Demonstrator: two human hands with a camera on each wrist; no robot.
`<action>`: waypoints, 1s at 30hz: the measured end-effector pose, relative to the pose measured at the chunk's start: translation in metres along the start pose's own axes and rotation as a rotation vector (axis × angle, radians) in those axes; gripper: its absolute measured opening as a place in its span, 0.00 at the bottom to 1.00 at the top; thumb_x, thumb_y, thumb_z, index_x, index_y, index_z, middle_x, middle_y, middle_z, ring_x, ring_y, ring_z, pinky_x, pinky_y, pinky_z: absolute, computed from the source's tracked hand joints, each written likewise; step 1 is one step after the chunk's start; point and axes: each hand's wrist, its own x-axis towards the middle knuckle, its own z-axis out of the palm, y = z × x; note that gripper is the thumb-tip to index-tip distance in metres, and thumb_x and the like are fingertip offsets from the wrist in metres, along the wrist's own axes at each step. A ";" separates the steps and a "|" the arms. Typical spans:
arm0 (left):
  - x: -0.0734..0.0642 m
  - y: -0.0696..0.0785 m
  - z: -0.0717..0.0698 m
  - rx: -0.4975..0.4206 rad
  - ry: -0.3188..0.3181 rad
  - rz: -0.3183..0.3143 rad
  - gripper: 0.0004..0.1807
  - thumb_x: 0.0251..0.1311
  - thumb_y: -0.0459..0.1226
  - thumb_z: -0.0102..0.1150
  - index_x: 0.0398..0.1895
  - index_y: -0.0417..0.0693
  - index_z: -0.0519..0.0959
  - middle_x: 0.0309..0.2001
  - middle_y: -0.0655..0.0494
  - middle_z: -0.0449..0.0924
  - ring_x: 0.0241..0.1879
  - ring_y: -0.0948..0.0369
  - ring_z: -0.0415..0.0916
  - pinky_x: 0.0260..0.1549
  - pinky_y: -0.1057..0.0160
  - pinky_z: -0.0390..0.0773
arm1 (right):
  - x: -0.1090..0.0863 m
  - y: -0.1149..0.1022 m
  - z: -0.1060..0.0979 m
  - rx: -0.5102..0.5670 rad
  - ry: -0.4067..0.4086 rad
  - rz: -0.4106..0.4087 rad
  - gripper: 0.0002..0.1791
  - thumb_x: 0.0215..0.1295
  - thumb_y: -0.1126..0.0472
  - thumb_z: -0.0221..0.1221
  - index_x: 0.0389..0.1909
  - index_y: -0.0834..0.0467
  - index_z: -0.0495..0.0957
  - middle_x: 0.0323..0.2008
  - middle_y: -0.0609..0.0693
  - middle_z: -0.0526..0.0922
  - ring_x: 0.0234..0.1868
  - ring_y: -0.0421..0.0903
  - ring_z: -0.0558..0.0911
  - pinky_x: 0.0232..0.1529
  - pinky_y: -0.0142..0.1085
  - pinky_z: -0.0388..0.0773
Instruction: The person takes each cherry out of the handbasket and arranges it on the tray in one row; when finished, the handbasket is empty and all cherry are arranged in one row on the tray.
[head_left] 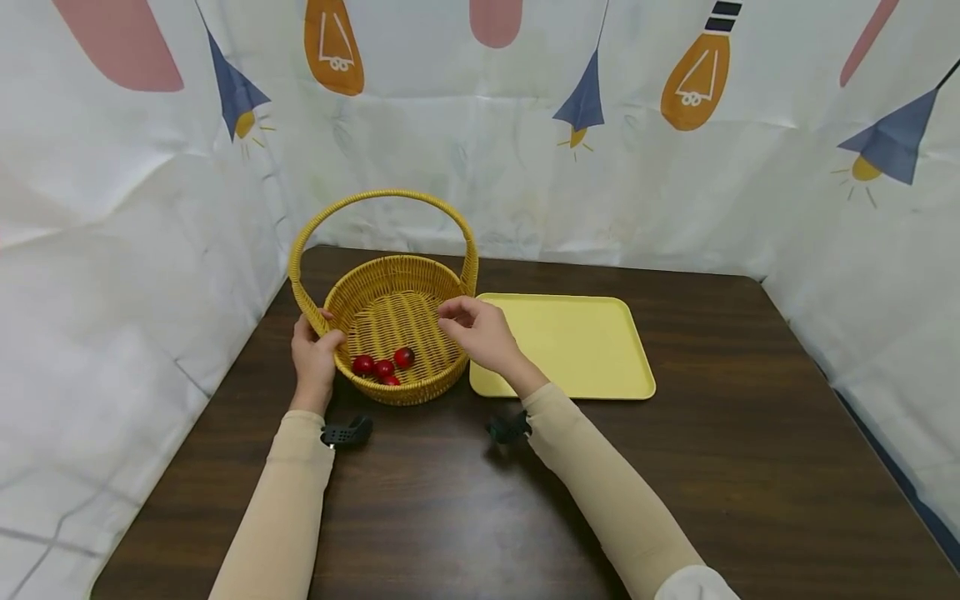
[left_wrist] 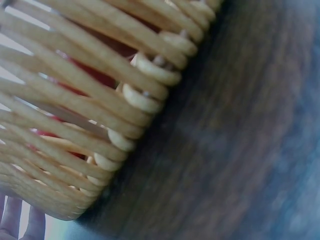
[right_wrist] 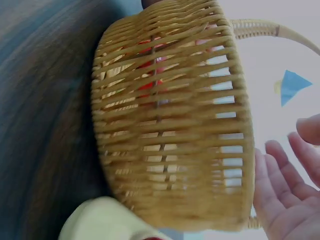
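A round yellow wicker basket (head_left: 420,392) with a tall arched handle stands on the table. Several shiny dark-red cherries (head_left: 404,358) lie inside, toward its front; red glimpses of them show through the weave in both wrist views. My left hand (head_left: 315,358) grips the basket's left side at the foot of the handle, thumb over the rim. Over the right rim hovers my right hand (head_left: 483,333), fingers loosely bent. In the right wrist view its thumb stands apart from the fingers, with nothing between them.
Right of the basket lies a pale yellow rectangular tray (head_left: 577,350), partly covered by my right hand and wrist. A bit of red shows at the tray's edge (right_wrist: 100,220) in the right wrist view. A patterned white curtain (head_left: 495,183) hangs behind the dark wooden table (head_left: 720,433).
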 end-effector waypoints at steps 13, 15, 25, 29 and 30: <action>0.000 0.003 0.002 -0.008 -0.007 -0.006 0.18 0.55 0.23 0.51 0.48 0.47 0.71 0.54 0.56 0.62 0.49 0.56 0.64 0.41 0.63 0.68 | 0.029 -0.006 0.034 -0.083 -0.208 0.137 0.19 0.66 0.55 0.60 0.56 0.56 0.78 0.51 0.49 0.81 0.48 0.43 0.81 0.45 0.35 0.77; -0.001 0.002 0.002 -0.011 -0.002 -0.003 0.18 0.55 0.24 0.51 0.48 0.46 0.71 0.54 0.56 0.62 0.49 0.56 0.64 0.41 0.63 0.68 | 0.032 -0.005 0.038 -0.128 -0.207 0.132 0.19 0.66 0.55 0.60 0.56 0.56 0.78 0.51 0.48 0.81 0.48 0.43 0.81 0.45 0.35 0.77; -0.004 -0.003 0.002 -0.006 0.004 0.006 0.18 0.54 0.23 0.50 0.47 0.46 0.71 0.52 0.57 0.61 0.48 0.57 0.63 0.40 0.63 0.67 | 0.027 -0.005 0.054 -0.482 -0.267 0.069 0.18 0.64 0.54 0.61 0.54 0.50 0.81 0.51 0.43 0.82 0.52 0.42 0.79 0.50 0.37 0.76; -0.001 -0.001 0.000 -0.016 0.005 0.023 0.18 0.54 0.23 0.51 0.48 0.43 0.71 0.52 0.57 0.62 0.48 0.56 0.63 0.40 0.63 0.67 | 0.028 -0.009 0.057 -0.560 -0.338 0.061 0.18 0.64 0.53 0.62 0.55 0.46 0.81 0.52 0.42 0.82 0.52 0.42 0.79 0.48 0.37 0.76; -0.001 -0.001 0.000 -0.016 0.004 0.023 0.18 0.54 0.23 0.51 0.48 0.43 0.71 0.52 0.57 0.62 0.48 0.56 0.63 0.40 0.63 0.68 | 0.029 -0.009 0.057 -0.580 -0.360 0.057 0.18 0.64 0.53 0.62 0.56 0.45 0.81 0.51 0.41 0.82 0.51 0.42 0.79 0.48 0.37 0.76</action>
